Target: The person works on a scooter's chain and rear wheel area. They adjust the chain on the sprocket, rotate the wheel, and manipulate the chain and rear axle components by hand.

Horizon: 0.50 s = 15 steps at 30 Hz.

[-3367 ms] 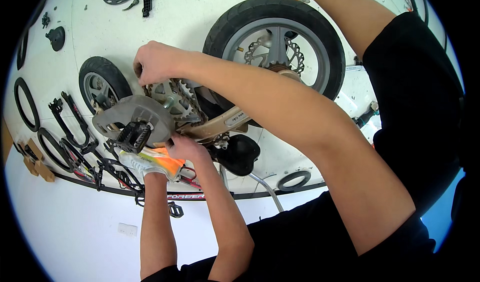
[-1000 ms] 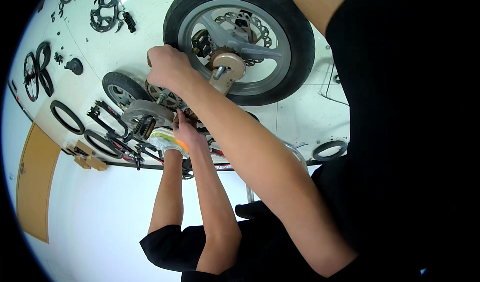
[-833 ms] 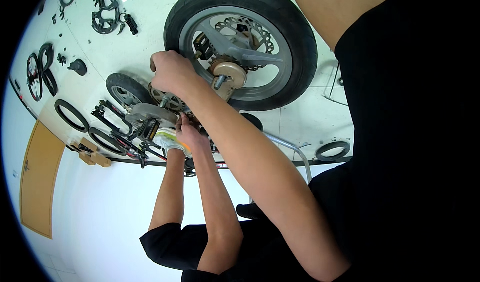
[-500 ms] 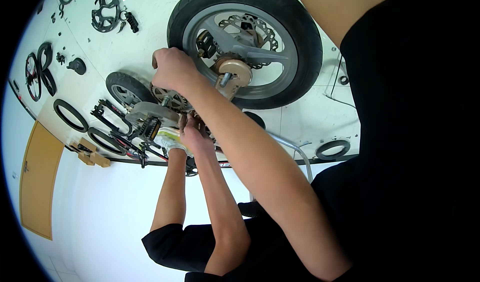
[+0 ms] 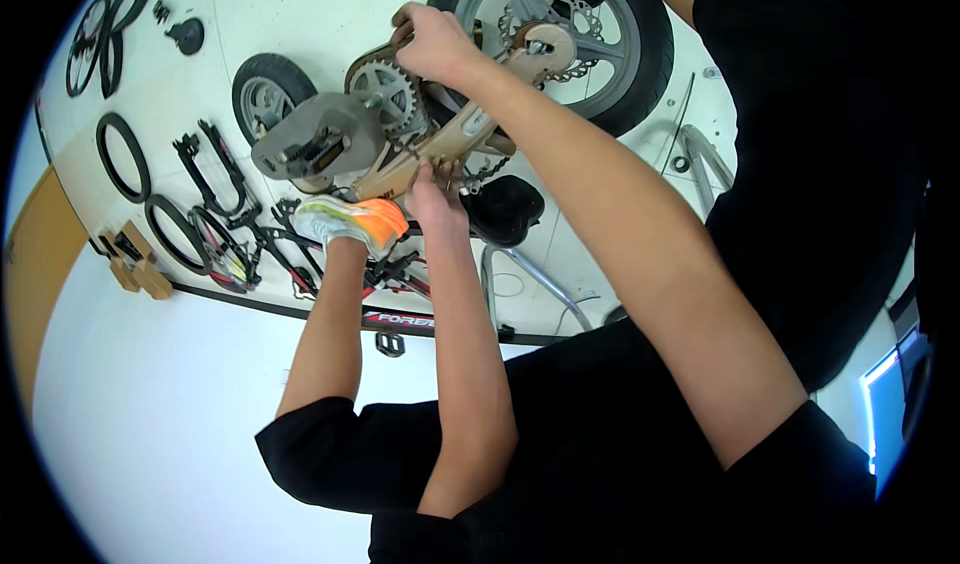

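Note:
A small two-wheeled bike lies before me, with a tan rear arm (image 5: 462, 134), a toothed chainring (image 5: 392, 102) and a grey rounded cover (image 5: 330, 134) bearing a black pedal. Its drive chain (image 5: 490, 172) hangs partly loose below the rear arm. My left hand (image 5: 433, 202) pinches the chain there, fingers closed. Beyond it, my right hand (image 5: 440, 49) is closed with curled fingers at the chain's other run, between the chainring and the rear wheel (image 5: 645, 84); its fingertips are partly hidden. A brake disc (image 5: 592, 26) shows inside the wheel.
An orange-and-white shoe (image 5: 375, 222) on my leg rests close to my left hand. Past it lie a smaller wheel (image 5: 268, 99), a fork (image 5: 225, 169), loose tyres (image 5: 122, 159), a bike frame and cardboard boxes (image 5: 140, 264). A black saddle (image 5: 508, 211) sits beside silver tubing.
My view has shifted, so the bike sits higher and further right. More of the chainring, rear arm and hanging chain shows. Both hands stay at the chain.

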### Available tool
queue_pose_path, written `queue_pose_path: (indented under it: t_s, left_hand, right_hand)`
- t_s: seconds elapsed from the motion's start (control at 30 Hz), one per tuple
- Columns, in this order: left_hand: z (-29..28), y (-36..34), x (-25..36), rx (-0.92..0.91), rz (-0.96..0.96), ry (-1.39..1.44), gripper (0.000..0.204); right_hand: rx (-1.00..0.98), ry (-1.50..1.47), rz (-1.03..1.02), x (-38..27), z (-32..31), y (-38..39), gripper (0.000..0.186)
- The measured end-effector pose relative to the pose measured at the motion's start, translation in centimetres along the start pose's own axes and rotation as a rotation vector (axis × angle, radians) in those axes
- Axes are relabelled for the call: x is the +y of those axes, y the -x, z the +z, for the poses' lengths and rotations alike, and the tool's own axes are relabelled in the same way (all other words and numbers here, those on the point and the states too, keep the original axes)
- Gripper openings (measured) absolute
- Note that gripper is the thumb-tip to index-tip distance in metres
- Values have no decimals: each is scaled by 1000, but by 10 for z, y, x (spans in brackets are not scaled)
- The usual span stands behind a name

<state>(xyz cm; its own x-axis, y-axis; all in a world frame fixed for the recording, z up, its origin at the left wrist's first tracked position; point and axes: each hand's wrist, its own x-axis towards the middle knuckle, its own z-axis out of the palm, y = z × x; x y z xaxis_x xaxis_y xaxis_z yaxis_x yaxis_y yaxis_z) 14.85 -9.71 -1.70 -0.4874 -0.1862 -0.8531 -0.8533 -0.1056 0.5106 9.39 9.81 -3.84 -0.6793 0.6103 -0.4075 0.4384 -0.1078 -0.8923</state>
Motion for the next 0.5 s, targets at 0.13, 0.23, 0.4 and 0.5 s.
queue_pose_path:
  t_s: [0.13, 0.23, 0.4, 0.5]
  left_hand:
    - [19, 11, 7, 38, 87, -82, 14]
    - [20, 4, 6, 30, 75, -32, 15]
    - [20, 4, 14, -41, -11, 63, 12]
    - [16, -4, 12, -165, -132, 213, 10]
  right_hand:
    - [-207, 425, -29, -15, -3, 4, 29]
    - [-352, 716, -58, -39, -10, 0, 27]
    - [-423, 835, -46, -46, -9, -11, 30]
    - [-398, 595, 140, -31, -13, -24, 29]
